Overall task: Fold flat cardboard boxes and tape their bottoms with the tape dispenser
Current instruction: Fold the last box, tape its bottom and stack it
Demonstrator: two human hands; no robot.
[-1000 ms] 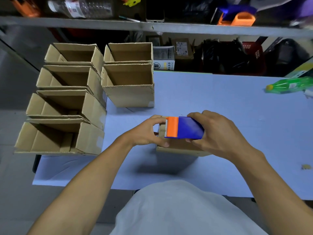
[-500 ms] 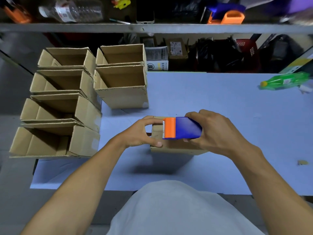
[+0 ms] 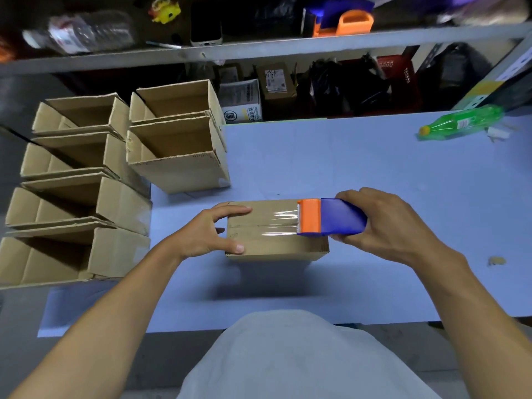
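Observation:
A small cardboard box [image 3: 259,246] stands bottom-up on the blue table [image 3: 374,174] in front of me. My left hand [image 3: 207,234] grips its left end, fingers over the top and thumb on the near side. My right hand [image 3: 385,226] grips the blue and orange tape dispenser [image 3: 331,216], which sits at the box's right end. A strip of clear tape [image 3: 280,224] runs from the dispenser's orange mouth leftward along the box's middle seam.
Several folded open boxes [image 3: 178,156] stand in rows at the table's left. A green bottle [image 3: 463,122] lies at the far right, a small scrap [image 3: 495,261] near the right edge. A cluttered shelf [image 3: 259,50] runs behind, holding a second dispenser [image 3: 342,21].
My right hand has drawn the dispenser from the box's left end to its right end, laying tape along the seam. My left hand stays on the left end.

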